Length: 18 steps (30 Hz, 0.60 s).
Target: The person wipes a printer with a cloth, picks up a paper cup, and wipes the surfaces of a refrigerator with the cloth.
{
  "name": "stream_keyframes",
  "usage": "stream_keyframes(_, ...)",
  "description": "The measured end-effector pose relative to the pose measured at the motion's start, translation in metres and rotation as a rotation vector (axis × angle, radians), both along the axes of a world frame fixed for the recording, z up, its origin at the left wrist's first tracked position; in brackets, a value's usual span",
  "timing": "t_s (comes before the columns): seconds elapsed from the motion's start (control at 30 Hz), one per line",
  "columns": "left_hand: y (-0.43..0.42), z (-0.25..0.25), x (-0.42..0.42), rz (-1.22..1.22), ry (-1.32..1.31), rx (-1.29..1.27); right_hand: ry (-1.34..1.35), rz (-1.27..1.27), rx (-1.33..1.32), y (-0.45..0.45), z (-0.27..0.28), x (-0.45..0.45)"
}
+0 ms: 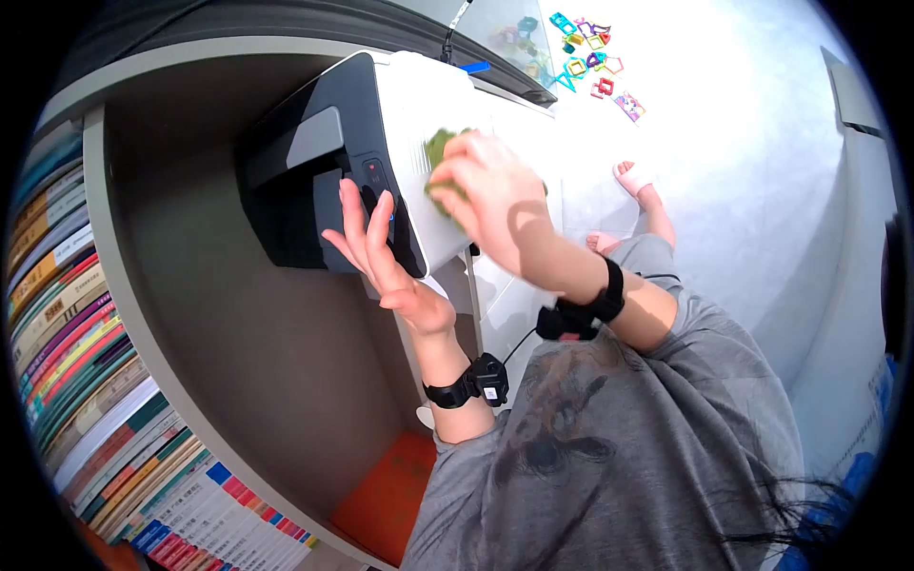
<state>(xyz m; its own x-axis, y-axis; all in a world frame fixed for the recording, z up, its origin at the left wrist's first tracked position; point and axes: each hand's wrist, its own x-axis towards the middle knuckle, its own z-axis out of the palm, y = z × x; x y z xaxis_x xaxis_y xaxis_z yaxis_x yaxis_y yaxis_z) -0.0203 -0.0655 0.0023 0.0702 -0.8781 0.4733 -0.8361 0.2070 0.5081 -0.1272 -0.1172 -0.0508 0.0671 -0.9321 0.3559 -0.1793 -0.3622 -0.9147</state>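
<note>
A white and dark printer (pixel 407 143) sits at the end of a grey shelf. My right hand (pixel 495 195) is closed on a green cloth (pixel 440 150) and presses it to the printer's white side, near some vent slits. Part of the cloth is hidden under my fingers, and the hand is slightly blurred. My left hand (pixel 395 271) is open with fingers spread, in front of the printer's dark front near its small button panel (pixel 373 173). Whether its fingertips touch the printer I cannot tell. Both wrists wear black straps with small devices.
Rows of books (pixel 86 333) fill the shelf at the left. An orange-red item (pixel 390 495) lies low in the compartment. A cable (pixel 455 29) runs behind the printer. Colourful toy pieces (pixel 586 52) are scattered on the pale floor (pixel 724 143), beyond my bare feet (pixel 633 181).
</note>
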Motion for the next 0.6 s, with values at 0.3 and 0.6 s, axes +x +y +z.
stream_keyframes(0.3,-0.001,0.001,-0.001,-0.001,0.009,-0.004,0.065,0.044,0.038,0.003,0.011,-0.004)
stream_keyframes(0.6,-0.002,0.003,-0.001,-0.006,0.001,0.018,0.069,0.056,0.035,0.002,0.009,-0.002)
